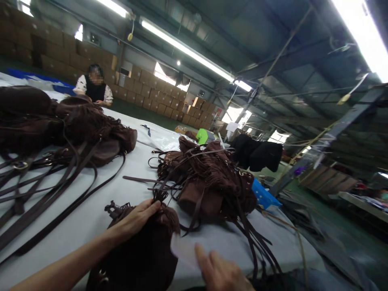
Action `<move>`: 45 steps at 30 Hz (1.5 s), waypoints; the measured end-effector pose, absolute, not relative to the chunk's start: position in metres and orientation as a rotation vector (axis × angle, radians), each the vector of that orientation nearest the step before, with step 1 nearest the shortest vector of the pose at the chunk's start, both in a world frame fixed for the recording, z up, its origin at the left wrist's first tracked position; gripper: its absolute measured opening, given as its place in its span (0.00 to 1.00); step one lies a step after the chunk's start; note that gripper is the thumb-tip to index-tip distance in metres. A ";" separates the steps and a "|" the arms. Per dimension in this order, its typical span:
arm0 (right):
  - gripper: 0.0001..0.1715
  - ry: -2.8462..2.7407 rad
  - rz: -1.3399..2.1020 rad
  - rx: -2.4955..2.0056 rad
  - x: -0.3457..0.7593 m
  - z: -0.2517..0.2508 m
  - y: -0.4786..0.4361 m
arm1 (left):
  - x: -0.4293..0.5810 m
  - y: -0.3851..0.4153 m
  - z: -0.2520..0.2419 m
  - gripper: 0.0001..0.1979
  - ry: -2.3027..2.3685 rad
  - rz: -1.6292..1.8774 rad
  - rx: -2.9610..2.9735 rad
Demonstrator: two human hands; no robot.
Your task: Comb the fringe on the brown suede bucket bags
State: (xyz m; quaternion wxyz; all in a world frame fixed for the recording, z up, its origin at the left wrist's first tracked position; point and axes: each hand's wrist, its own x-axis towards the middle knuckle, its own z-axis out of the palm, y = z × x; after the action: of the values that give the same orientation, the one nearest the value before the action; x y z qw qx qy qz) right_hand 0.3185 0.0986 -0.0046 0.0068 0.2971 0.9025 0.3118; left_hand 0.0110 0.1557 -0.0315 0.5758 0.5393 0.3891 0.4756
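Bag lies at the near edge of the bench, its body running back towards me from my left hand. That hand is the nearer one: its fingers pinch the gathered end, where dark cords loop up beside the fingertips. My right hand is off the bag's right side, clasped around a pale piece that is too blurred to identify. The piece's long axis slants away and leftwards from my fingers, its tip meeting the bag's right flank in view; I cannot tell whether they touch.

The bag's own long axis runs from the near edge inwards, leaning slightly right, so the gathered end points towards the heap just beyond, near the bench's right edge. A metal ring shows low on the bag's left, at the end nearer me.
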 end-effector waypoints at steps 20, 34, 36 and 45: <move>0.19 2.704 1.575 1.097 0.211 0.027 0.184 | 0.024 0.173 -0.057 0.37 0.552 1.507 1.098; 0.19 2.326 1.151 1.774 0.287 0.022 0.202 | 0.044 0.161 -0.073 0.14 0.969 1.119 1.456; 0.15 2.118 1.159 1.992 0.322 0.041 0.202 | 0.041 0.152 -0.077 0.13 0.960 1.060 1.621; 0.18 2.394 0.802 1.896 0.368 0.017 0.139 | 0.048 0.128 -0.120 0.13 1.062 1.187 1.758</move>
State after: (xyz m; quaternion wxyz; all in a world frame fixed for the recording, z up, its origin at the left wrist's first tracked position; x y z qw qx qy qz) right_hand 0.3682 0.1395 0.0174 -0.0079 0.6006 0.7581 0.2540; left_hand 0.0478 0.1277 -0.1200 0.3751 0.6870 0.4149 0.4639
